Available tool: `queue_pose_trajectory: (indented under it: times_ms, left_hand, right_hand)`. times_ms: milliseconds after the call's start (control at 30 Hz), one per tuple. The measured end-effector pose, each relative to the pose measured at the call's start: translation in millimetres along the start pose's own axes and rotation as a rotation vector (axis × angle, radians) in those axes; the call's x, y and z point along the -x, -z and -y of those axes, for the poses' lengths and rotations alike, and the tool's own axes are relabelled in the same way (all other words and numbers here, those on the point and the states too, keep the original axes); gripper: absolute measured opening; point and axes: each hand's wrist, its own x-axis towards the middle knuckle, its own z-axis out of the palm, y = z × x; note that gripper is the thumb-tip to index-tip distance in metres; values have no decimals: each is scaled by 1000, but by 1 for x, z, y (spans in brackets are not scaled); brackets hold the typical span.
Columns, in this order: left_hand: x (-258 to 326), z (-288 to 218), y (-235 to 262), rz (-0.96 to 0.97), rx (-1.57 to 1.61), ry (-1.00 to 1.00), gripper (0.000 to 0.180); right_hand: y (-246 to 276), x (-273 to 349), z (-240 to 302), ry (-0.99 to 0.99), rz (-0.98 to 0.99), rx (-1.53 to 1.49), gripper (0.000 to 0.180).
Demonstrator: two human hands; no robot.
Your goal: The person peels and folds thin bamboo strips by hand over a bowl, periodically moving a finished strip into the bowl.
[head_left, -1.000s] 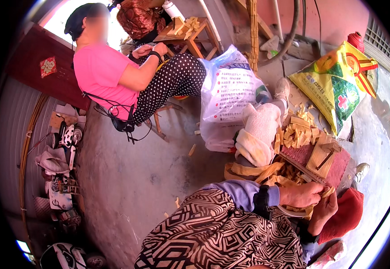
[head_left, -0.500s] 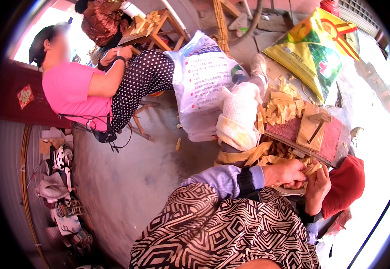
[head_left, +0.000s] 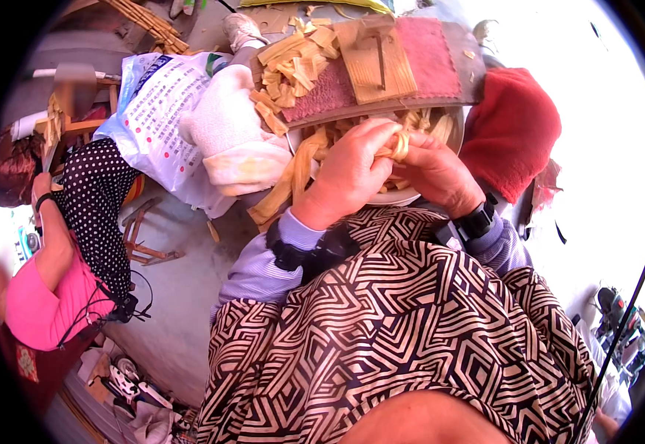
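Note:
Over a white bowl (head_left: 400, 198) of pale-yellow strips, my left hand (head_left: 346, 172) and my right hand (head_left: 445, 176) meet at the fingertips. Both are closed on one soft pale-yellow strip (head_left: 398, 146), which looks looped or knotted between them. Longer flat strips (head_left: 296, 177) hang over the bowl's left side, beside my left wrist. Just beyond my hands lies a board with a red cloth (head_left: 430, 52) on it. A wooden block (head_left: 400, 81) with a thin dark metal piece rests there, next to a heap of short yellow pieces (head_left: 293, 66). My hands hide part of the bowl.
A pinkish-white towel (head_left: 237, 133) covers my left knee and a red cloth (head_left: 515, 133) my right. Farther left are a printed white plastic bag (head_left: 163, 111) and a seated person in a pink top (head_left: 48, 300). A bamboo bundle (head_left: 148, 26) lies at the far left.
My view has swung right and down, so the bowl and board now sit near the middle. My hands stay together, and the strip between them now shows as a tight loop.

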Motion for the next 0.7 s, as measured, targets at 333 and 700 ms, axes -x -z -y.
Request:
queue_pose_trajectory:
  times_ms: [333,700]
  left_hand:
    - [-11,2,-32,-223,-92,251,17]
    - [33,3,2,-76,-157,227,15]
  right_hand:
    - [-13,8,6,786,-420,943,10]
    - [14,18,29,555,-370,703,50]
